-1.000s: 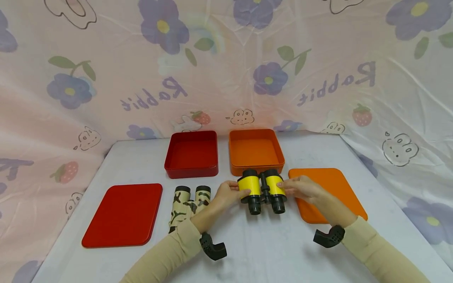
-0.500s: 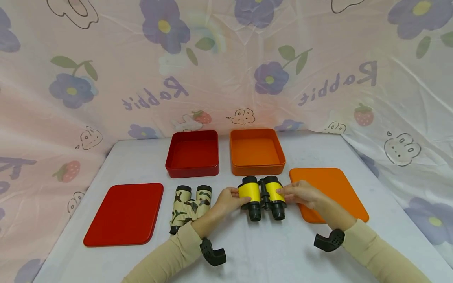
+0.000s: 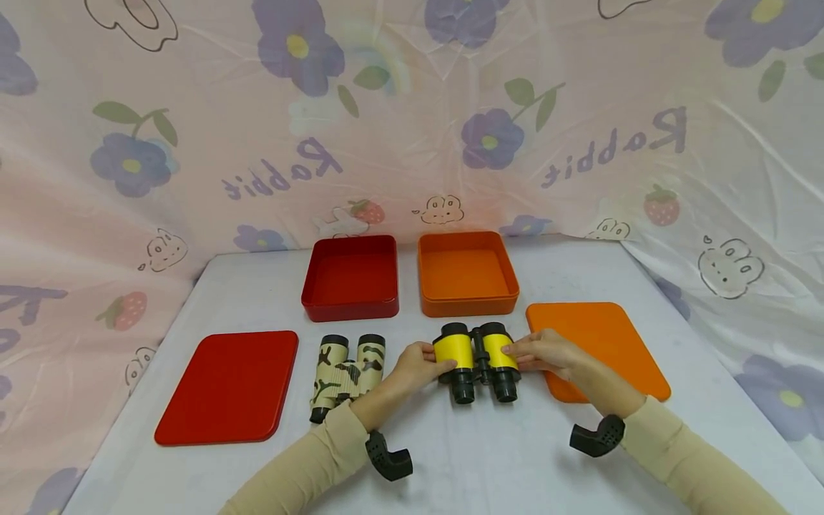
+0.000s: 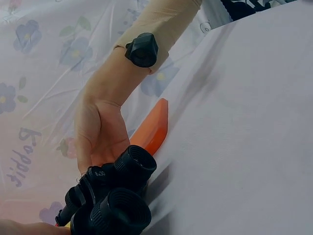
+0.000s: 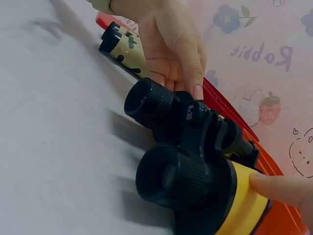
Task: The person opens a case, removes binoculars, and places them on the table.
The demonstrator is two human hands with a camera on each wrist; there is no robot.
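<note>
Yellow and black binoculars (image 3: 481, 363) are at the middle of the table in the head view, eyepieces toward the person. My left hand (image 3: 415, 368) grips their left barrel, thumb on top and fingers at the outer side. On the opposite barrel, my right hand (image 3: 547, 352) holds from the right in the same way. In the right wrist view, the thumb (image 5: 281, 188) presses the yellow band of the binoculars (image 5: 244, 196). Camouflage binoculars (image 3: 347, 375) lie left of my left hand, partly covered by that forearm.
At the back stand a red box (image 3: 350, 307) and an orange box (image 3: 470, 307), both without lids. A red lid (image 3: 225, 390) lies at the left, an orange lid (image 3: 605, 350) at the right, partly behind the right hand. A patterned cloth hangs behind the table.
Both hands have brought the yellow binoculars slightly toward the person, away from the orange box. Over the last half second they have barely moved.
</note>
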